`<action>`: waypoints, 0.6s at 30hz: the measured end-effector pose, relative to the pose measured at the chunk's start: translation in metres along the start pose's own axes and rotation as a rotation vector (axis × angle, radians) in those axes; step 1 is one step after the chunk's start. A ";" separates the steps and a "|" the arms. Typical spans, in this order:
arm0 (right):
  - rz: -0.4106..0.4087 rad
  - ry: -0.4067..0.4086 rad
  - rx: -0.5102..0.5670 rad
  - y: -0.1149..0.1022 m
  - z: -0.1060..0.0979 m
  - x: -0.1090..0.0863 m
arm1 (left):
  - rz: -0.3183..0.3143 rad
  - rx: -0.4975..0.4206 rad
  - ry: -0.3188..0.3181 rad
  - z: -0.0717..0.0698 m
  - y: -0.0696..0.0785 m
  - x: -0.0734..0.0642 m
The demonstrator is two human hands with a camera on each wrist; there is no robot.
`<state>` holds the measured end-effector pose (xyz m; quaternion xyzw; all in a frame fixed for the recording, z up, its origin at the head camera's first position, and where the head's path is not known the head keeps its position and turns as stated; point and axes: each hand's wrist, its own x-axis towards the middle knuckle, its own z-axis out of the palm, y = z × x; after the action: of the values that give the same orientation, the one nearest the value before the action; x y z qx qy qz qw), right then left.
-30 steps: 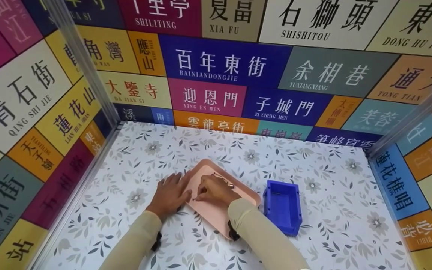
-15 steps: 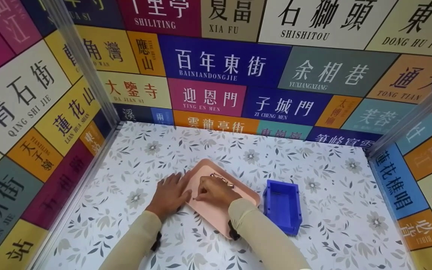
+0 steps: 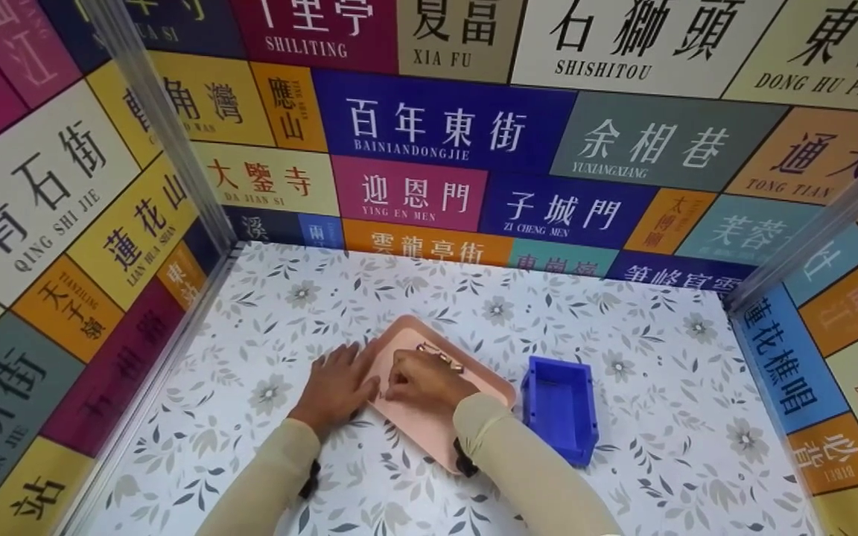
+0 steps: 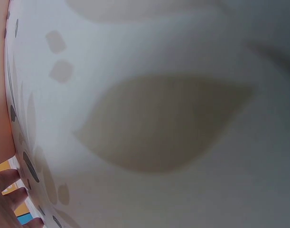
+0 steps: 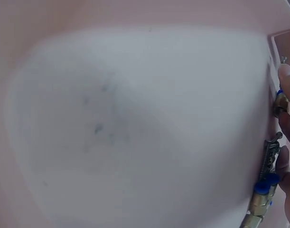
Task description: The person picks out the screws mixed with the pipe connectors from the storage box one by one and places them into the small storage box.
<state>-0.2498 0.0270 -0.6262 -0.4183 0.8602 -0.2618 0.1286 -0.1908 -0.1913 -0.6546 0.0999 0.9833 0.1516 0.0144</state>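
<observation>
My left hand lies outstretched at the left edge of the tray; my right hand curls, grasp unclear. Nudging sideways could scatter the fittings.

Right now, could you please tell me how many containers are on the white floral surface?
2: the pink rectangular tray beneath the right hand, and the blue rectangular bin to its right.

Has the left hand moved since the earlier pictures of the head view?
No. The left hand shows no clear shift: it lies in the same place, just right of the same printed grey flower in the head view.
</observation>
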 end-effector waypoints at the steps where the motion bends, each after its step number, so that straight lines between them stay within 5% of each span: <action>1: -0.006 -0.002 0.007 -0.001 -0.001 0.000 | 0.002 0.004 -0.001 0.000 0.000 0.000; 12: -0.080 0.034 -0.076 0.002 -0.016 -0.008 | 0.022 0.010 0.023 0.000 0.000 -0.001; 18: -0.041 0.022 -0.081 0.008 -0.033 -0.018 | -0.005 0.011 -0.007 0.000 0.001 0.000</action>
<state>-0.2583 0.0560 -0.6032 -0.4379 0.8627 -0.2338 0.0965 -0.1904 -0.1902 -0.6540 0.0980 0.9843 0.1456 0.0176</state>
